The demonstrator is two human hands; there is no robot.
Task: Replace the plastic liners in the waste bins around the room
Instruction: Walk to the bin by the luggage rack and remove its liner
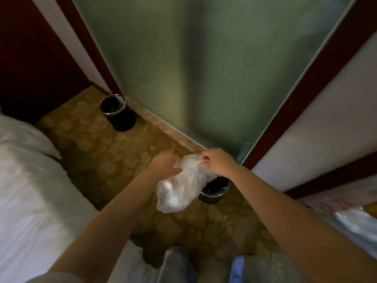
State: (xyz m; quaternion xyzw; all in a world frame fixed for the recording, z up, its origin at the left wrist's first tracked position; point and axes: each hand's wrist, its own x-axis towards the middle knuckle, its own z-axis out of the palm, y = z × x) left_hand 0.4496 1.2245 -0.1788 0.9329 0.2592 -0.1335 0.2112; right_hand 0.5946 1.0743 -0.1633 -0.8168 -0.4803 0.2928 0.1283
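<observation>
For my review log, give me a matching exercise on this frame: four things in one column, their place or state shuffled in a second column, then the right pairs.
Things:
1. plastic bag
2. far bin
3. near bin
4. bed

Place or state:
A. white, along the view's left edge
B. partly hidden behind the plastic bag
C. pinched at its top by the left hand and the right hand
D. stands apart on the carpet at the foot of the glass panel

Pairs: 1-C, 2-D, 3-B, 4-A
</observation>
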